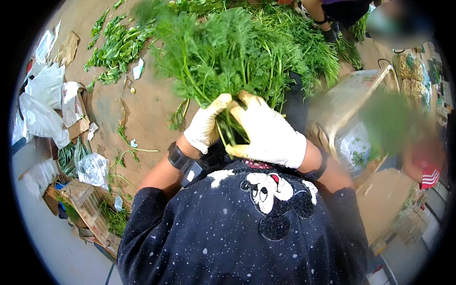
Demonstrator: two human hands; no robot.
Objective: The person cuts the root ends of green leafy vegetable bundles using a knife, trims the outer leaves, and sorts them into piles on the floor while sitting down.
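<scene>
A bunch of leafy green herbs (pixel 210 60) with feathery, lobed leaves stands up from my two gloved hands. My left hand (pixel 206 123), in a white glove with a yellowed thumb, is closed around the stems. From the other side my right hand (pixel 272 130), gloved the same way, curls over the lower stems (pixel 229 130), its fingers touching them. The stem ends point down towards my dark shirt (pixel 213 221). Behind the bunch spreads a large heap of similar greens (pixel 313 53) on the brown floor. Where the bunch ends and the heap begins is hard to tell.
Broad-leaved greens (pixel 117 50) lie at the upper left. Plastic bags (pixel 42 103) and a slatted crate (pixel 87 206) line the left side. A pale basket (pixel 345 92) stands at right. Nearby people show as a leg (pixel 313 12) at the top and a blurred arm (pixel 422 156) at right.
</scene>
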